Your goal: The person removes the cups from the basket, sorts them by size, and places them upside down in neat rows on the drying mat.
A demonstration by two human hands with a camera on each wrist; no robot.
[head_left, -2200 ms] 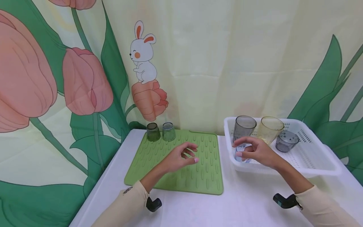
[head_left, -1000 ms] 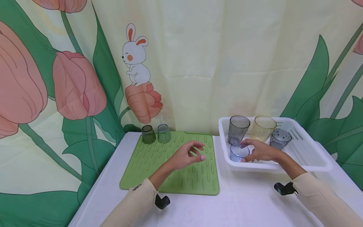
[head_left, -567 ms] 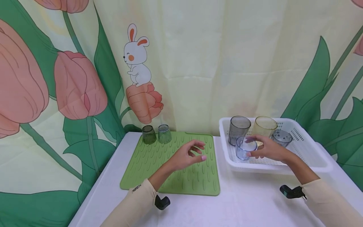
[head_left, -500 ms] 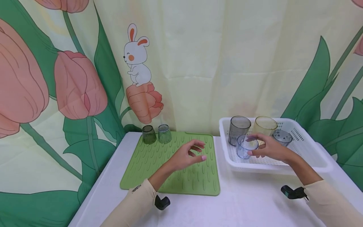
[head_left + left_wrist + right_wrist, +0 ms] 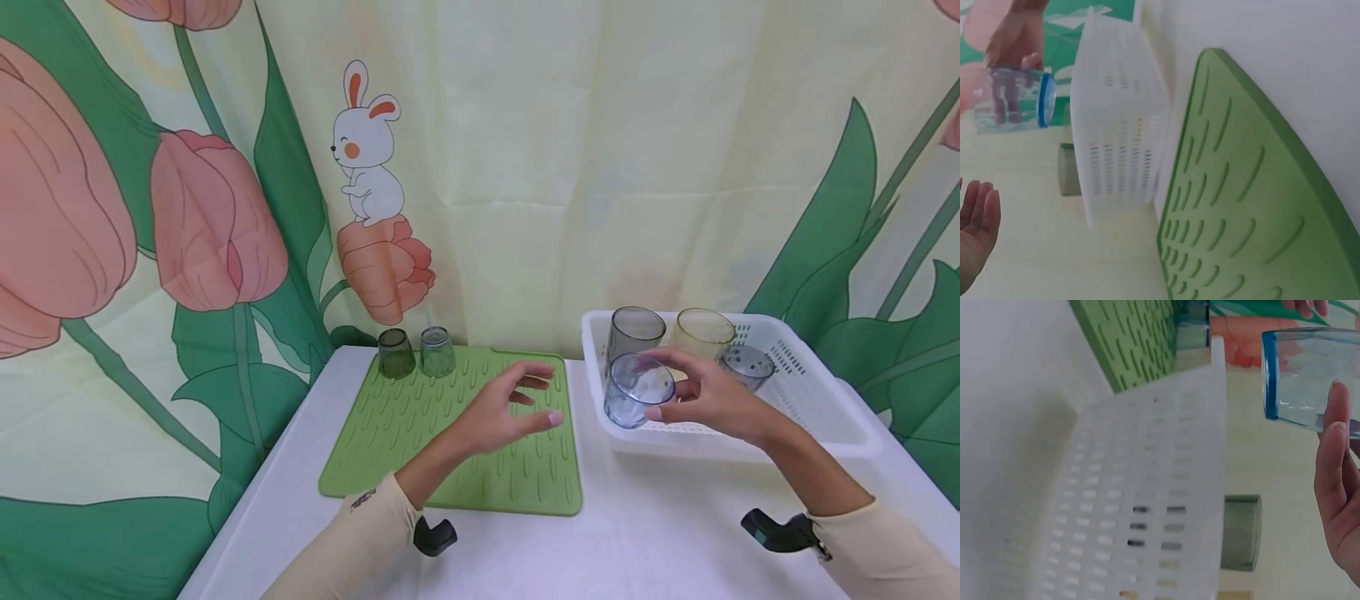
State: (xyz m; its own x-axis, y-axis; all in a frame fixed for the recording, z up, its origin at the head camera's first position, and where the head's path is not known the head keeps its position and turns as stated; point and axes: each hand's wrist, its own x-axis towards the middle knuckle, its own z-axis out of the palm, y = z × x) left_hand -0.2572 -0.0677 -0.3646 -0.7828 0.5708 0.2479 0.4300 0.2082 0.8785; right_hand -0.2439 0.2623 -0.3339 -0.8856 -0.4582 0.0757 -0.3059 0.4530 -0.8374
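Note:
My right hand (image 5: 716, 402) pinches a clear blue-tinted drinking glass (image 5: 636, 392) between thumb and fingers, lifted above the front left corner of the white basket (image 5: 720, 443). The right wrist view shows this glass (image 5: 1307, 375) above the basket's rim, its thick blue base downward. Over the green ridged mat (image 5: 517, 487), my left hand (image 5: 504, 412) hovers with fingers loosely bent and nothing in them. At the mat's back left, a dark green small glass (image 5: 396, 357) and a grey-blue small glass (image 5: 437, 355) stand upside down, side by side.
Inside the basket are a tall grey glass (image 5: 633, 327), a yellow-tinted glass (image 5: 705, 333) and a low dark glass (image 5: 748, 365). Basket and mat sit on a white-covered table (image 5: 600, 542). A printed curtain (image 5: 517, 167) hangs behind.
My right hand reached into the basket, took hold of the blue glass, and raised it up toward the left front rim. My left hand shifted slightly right over the mat, its fingers spreading a little.

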